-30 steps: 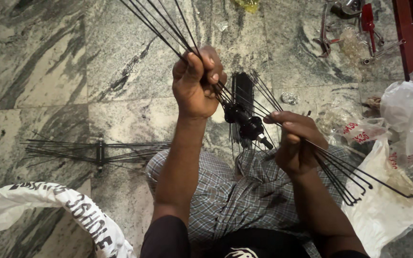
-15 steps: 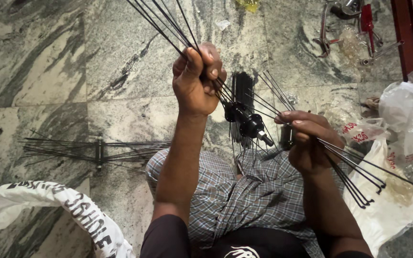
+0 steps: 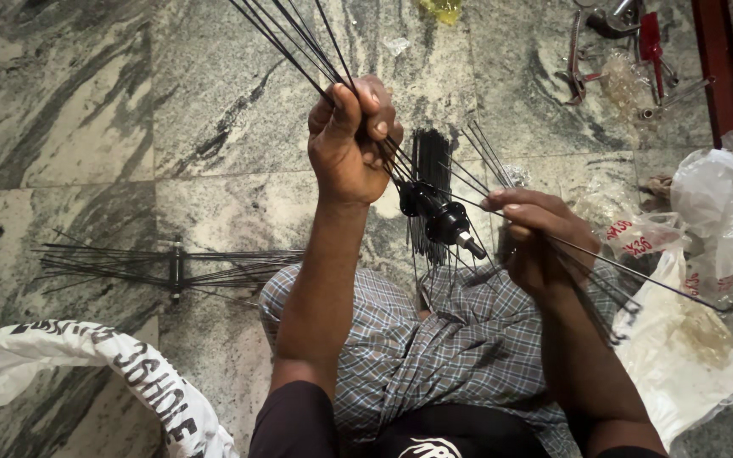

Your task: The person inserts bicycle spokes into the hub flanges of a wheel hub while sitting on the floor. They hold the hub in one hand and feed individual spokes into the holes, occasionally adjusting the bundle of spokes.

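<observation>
The left hand (image 3: 351, 140) stays clenched on a spoke bundle (image 3: 299, 38) above the black hub (image 3: 434, 212). The right hand (image 3: 536, 237) has shifted toward the hub, fingertips now pinching a single spoke (image 3: 638, 276), isolating it for lacing.

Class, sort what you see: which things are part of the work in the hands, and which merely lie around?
In hand:
left hand
right hand
black wheel hub
bundle of black spokes

Lying about:
second spoked hub
plastic bags
metal tools
white sack
</observation>
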